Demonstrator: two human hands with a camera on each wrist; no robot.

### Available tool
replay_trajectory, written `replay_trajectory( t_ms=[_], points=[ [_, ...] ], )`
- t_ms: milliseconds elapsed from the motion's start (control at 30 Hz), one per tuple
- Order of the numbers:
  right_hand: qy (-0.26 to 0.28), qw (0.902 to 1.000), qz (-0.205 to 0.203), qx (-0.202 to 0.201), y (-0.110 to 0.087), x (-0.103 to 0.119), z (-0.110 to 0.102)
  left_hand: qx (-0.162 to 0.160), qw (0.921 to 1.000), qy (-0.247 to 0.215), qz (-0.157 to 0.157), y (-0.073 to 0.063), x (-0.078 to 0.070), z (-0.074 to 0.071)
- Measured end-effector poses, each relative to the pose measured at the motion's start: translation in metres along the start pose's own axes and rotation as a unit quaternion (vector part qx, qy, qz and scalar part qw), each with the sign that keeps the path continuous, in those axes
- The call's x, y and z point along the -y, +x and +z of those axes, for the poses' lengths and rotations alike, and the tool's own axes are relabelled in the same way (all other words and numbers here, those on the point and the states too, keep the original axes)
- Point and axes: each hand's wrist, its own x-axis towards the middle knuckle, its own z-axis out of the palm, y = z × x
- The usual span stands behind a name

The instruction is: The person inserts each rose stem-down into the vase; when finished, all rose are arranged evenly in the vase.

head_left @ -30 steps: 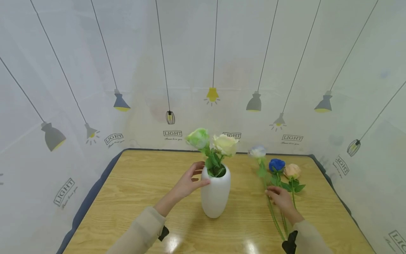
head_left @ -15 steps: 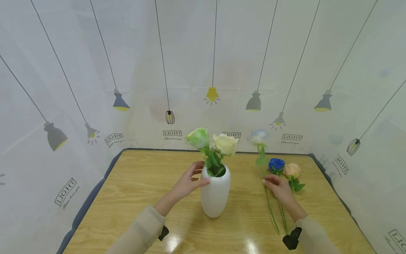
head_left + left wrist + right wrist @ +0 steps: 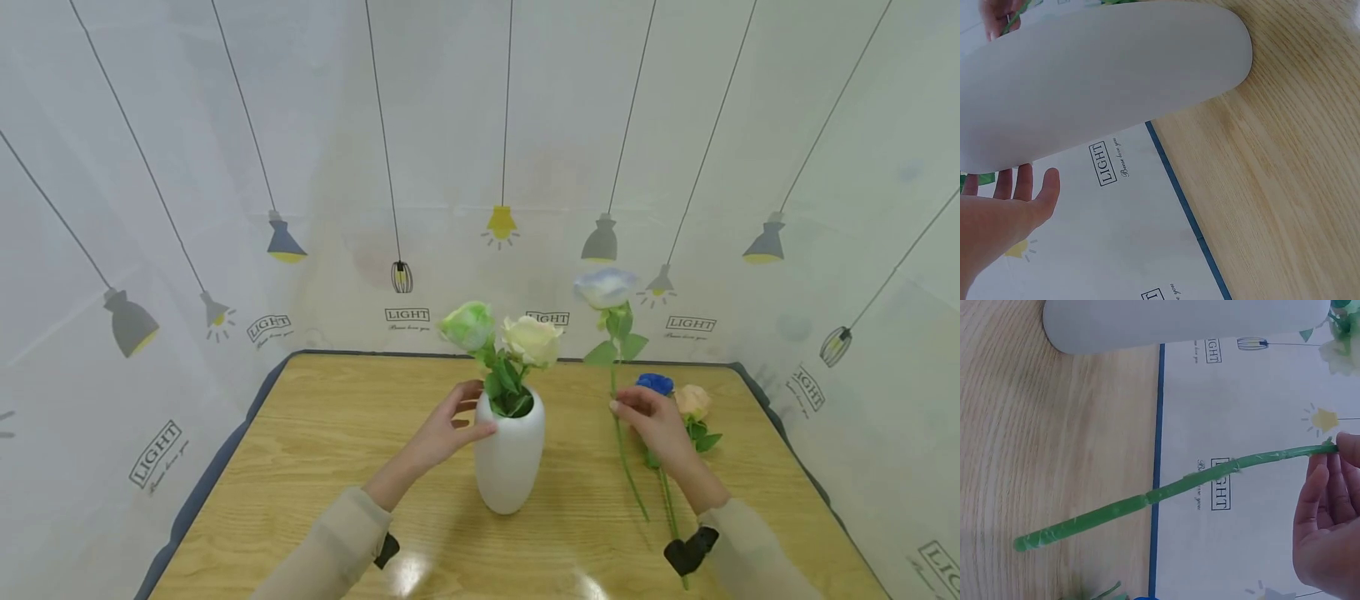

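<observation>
A white vase (image 3: 510, 462) stands upright on the table, holding a green-tinged rose (image 3: 468, 327) and a cream rose (image 3: 532, 340). My left hand (image 3: 442, 429) holds the vase near its rim, thumb on the front and fingers round the left side. In the left wrist view, fingertips touch the vase wall (image 3: 1116, 69). To the vase's right, my right hand (image 3: 660, 423) pinches the stem of a pale blue-white rose (image 3: 606, 289), raised with its bloom upward. The right wrist view shows its bare green stem (image 3: 1116, 509) pointing away from the fingers, with the lower end free.
On the table (image 3: 337, 433), a blue rose (image 3: 656, 383) and a peach rose (image 3: 693, 402) lie at the right, partly behind my right hand. A white sheet (image 3: 337, 167) printed with lamps hangs behind the table's dark edge.
My right hand has lifted the pale blue-white rose up off the table and slightly left, away from the blue and peach roses. The left hand and vase have stayed put.
</observation>
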Motion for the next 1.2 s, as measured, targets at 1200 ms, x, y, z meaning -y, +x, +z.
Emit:
replay_trajectory(
  t_ms=[1200],
  points=[
    [0.016, 0.9906, -0.123, 0.057, 0.009, 0.095, 0.019, -0.001, 1.0000, 0.007, 0.003, 0.001, 0.003, -0.001]
  ],
)
